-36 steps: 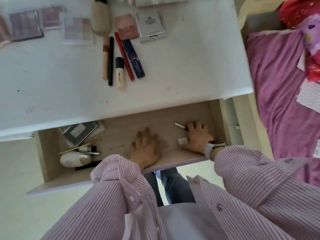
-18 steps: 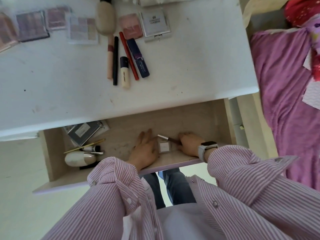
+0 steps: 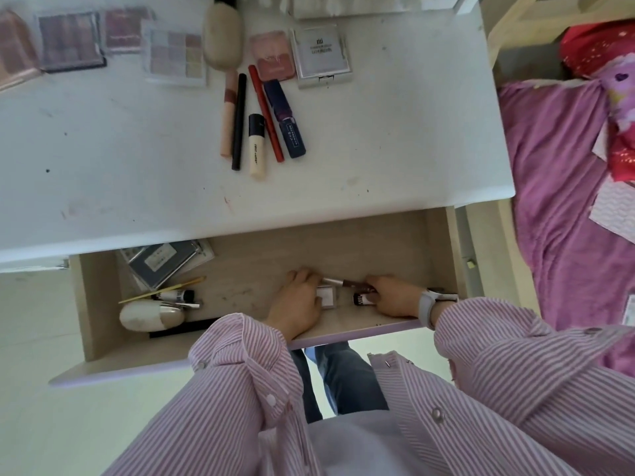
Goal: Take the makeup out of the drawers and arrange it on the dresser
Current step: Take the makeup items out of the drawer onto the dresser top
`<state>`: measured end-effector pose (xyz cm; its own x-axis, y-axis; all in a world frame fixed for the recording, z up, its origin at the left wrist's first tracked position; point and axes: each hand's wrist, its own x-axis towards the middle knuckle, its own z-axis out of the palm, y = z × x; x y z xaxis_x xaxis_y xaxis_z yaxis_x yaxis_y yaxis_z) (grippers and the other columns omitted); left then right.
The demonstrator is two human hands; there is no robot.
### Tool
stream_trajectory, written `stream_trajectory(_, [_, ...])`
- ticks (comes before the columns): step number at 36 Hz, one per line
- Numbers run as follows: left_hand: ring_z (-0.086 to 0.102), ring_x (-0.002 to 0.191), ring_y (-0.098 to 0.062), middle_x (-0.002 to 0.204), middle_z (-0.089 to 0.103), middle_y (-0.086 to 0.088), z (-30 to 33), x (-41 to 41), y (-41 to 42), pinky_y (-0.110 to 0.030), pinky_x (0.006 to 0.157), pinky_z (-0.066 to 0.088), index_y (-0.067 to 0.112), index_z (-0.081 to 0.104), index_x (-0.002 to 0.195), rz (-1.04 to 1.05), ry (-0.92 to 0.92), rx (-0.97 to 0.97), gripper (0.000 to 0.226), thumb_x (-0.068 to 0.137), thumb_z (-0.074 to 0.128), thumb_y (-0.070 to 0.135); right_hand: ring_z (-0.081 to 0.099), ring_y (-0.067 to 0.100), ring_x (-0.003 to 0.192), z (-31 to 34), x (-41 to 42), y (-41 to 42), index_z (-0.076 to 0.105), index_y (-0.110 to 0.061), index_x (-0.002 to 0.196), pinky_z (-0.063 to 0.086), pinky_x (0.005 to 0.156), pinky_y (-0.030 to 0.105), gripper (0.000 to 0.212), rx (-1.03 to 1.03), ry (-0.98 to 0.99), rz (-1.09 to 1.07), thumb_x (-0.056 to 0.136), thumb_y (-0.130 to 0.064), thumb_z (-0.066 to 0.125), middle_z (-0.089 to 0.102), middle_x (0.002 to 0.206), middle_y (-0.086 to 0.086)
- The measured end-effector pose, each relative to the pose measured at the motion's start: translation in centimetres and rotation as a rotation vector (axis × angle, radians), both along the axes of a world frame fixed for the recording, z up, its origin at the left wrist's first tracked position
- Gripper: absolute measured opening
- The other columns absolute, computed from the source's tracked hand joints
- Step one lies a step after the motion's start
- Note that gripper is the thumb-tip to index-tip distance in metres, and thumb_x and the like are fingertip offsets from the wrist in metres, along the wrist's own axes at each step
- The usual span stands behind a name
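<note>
The drawer (image 3: 240, 359) under the white dresser top (image 3: 378, 149) stands pulled out. Both hands are inside it at the right. My left hand (image 3: 295, 305) curls its fingers over a small white square box (image 3: 326, 297). My right hand (image 3: 395, 297) grips a thin brown pencil (image 3: 343, 282) and touches a short dark tube (image 3: 362, 299). At the drawer's left lie a grey palette (image 3: 165, 262), a white egg-shaped case (image 3: 147, 316), a yellow stick (image 3: 161, 290) and a small tube (image 3: 175, 296). On the dresser are palettes (image 3: 70, 41), a silver compact (image 3: 323, 49) and a row of lipsticks and pencils (image 3: 261, 125).
A bed with a purple cover (image 3: 567, 201) stands close on the right of the dresser. My legs (image 3: 343, 379) are below the drawer front. The floor (image 3: 51, 407) at the left is pale. A watch (image 3: 427, 305) sits on my right wrist.
My right hand slid left along the drawer floor, bringing the pencil, the white box and the dark tube toward my left hand, whose fingers have curled over the box.
</note>
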<state>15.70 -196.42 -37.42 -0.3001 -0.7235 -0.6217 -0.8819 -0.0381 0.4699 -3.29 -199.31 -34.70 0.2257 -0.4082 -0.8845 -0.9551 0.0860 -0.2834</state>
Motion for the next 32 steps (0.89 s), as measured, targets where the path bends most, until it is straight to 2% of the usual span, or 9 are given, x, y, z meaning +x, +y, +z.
stream_trajectory(6, [0.039,0.118,-0.031,0.133,0.033,-0.015,0.0,-1.4,-0.8,-0.039,0.1,0.037,0.006,0.046,0.125,-0.018,-0.055,0.151,0.037,0.09,0.051,0.017,0.053,0.024,0.078,-0.1,-0.9,-0.4,0.057,-0.005,0.106,0.036,0.055,0.025,0.023,-0.014,-0.032,-0.166,0.096,-0.024,0.045,0.058,0.094,0.013])
stream_trajectory(11, [0.052,0.109,-0.028,0.123,0.05,-0.013,0.6,-1.3,-1.2,-0.031,0.095,0.04,0.012,0.061,0.113,0.002,0.027,0.202,0.026,0.09,0.053,0.021,0.055,0.03,0.096,1.0,-1.2,-0.7,0.049,-0.006,0.116,0.041,0.077,0.032,0.025,-0.072,-0.07,-0.141,0.097,-0.019,0.041,0.052,0.113,0.016])
stream_trajectory(16, [0.06,0.092,-0.025,0.098,0.066,-0.01,4.0,0.9,-1.9,-0.025,0.067,0.038,0.012,0.062,0.093,0.144,0.152,0.225,0.011,0.087,0.053,0.011,0.051,0.019,0.075,3.4,0.1,-1.7,0.049,-0.019,0.111,0.036,0.059,0.026,0.016,-0.045,-0.2,-0.111,0.097,-0.017,0.043,0.055,0.087,0.003])
stream_trajectory(19, [0.061,0.09,-0.024,0.097,0.067,-0.009,6.6,3.9,-2.5,-0.031,0.075,0.045,0.008,0.063,0.097,0.214,0.191,0.236,0.013,0.09,0.055,0.017,0.048,0.016,0.068,5.6,1.8,-2.4,0.048,-0.023,0.103,0.035,0.058,0.026,0.009,-0.044,-0.304,-0.099,0.096,-0.019,0.044,0.056,0.081,0.002])
stream_trajectory(22, [0.064,0.087,-0.023,0.089,0.068,-0.004,9.8,7.1,-2.9,-0.037,0.079,0.051,0.011,0.065,0.091,0.412,0.306,0.201,0.013,0.088,0.059,0.022,0.049,0.014,0.068,8.4,4.0,-3.5,0.049,-0.023,0.098,0.037,0.061,0.026,0.005,-0.102,-0.437,-0.098,0.095,-0.021,0.046,0.06,0.085,0.005])
stream_trajectory(25, [0.063,0.076,-0.011,0.084,0.067,-0.002,13.4,9.5,-3.3,-0.017,0.063,0.051,0.012,0.064,0.091,0.748,0.499,0.127,0.008,0.09,0.057,0.008,0.046,0.007,0.064,11.2,7.0,-5.0,0.048,-0.026,0.093,0.034,0.059,0.017,0.003,-0.182,-0.577,-0.146,0.095,-0.025,0.047,0.055,0.079,-0.005])
stream_trajectory(27, [0.063,0.08,-0.013,0.092,0.069,-0.007,15.2,10.9,-3.9,-0.02,0.069,0.051,0.01,0.065,0.097,0.902,0.571,0.057,0.012,0.09,0.056,0.011,0.047,0.006,0.062,12.5,9.3,-5.9,0.049,-0.025,0.094,0.036,0.057,0.017,0.004,-0.243,-0.652,-0.239,0.095,-0.026,0.046,0.059,0.081,-0.002])
stream_trajectory(29, [0.064,0.084,-0.019,0.094,0.07,-0.008,16.3,12.0,-5.0,-0.03,0.077,0.052,0.012,0.066,0.099,1.025,0.594,-0.026,0.013,0.09,0.057,0.015,0.048,-0.003,0.057,13.2,11.9,-7.0,0.049,-0.022,0.099,0.035,0.053,0.011,0.006,-0.329,-0.687,-0.361,0.096,-0.025,0.043,0.061,0.084,-0.004])
stream_trajectory(32, [0.062,0.074,-0.015,0.084,0.067,-0.002,16.4,13.6,-7.6,-0.024,0.068,0.049,0.009,0.063,0.106,1.146,0.534,-0.203,0.017,0.091,0.056,0.014,0.055,0.005,0.071,13.4,16.0,-8.8,0.049,-0.017,0.101,0.04,0.057,0.011,0.012,-0.407,-0.66,-0.504,0.097,-0.025,0.04,0.062,0.092,0.0])
